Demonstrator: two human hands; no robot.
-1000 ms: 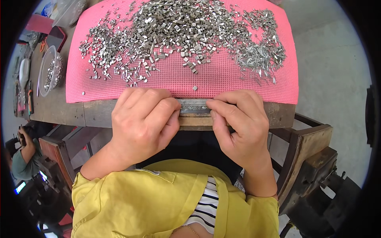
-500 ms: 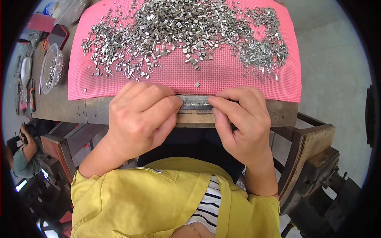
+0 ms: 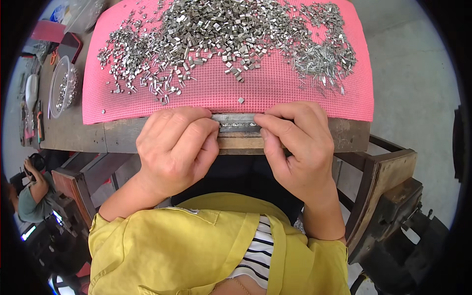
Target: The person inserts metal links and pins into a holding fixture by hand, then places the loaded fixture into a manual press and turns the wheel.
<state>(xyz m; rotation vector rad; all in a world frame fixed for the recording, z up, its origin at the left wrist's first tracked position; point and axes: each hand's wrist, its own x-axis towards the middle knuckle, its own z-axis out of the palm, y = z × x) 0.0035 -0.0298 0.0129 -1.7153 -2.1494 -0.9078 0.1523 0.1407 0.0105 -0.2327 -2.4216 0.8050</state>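
A short grey metal bar (image 3: 235, 118) lies along the table's front edge, with a row of small silver links (image 3: 239, 125) set in line on it. My left hand (image 3: 177, 147) is closed at the left end of this row, its curled fingers covering whatever the tips hold. At the right end, the thumb and index finger of my right hand (image 3: 301, 147) are pinched close to the links. What lies between those tips is too small or hidden to name. Just beyond the bar, one small square metal piece (image 3: 241, 100) lies alone on the pink mesh mat (image 3: 206, 93).
A large heap of small metal pieces (image 3: 216, 29) covers the mat's far part, with thin pins (image 3: 322, 64) at its right. On the left stand a clear plastic tub (image 3: 64, 88) and several tools. Another person (image 3: 35, 194) sits at far left. Dark machinery (image 3: 398, 236) stands at lower right.
The view has shifted slightly, moving the mat and bar a little up and left in the picture. Both hands keep nearly the same closed pose at the two ends of the row.
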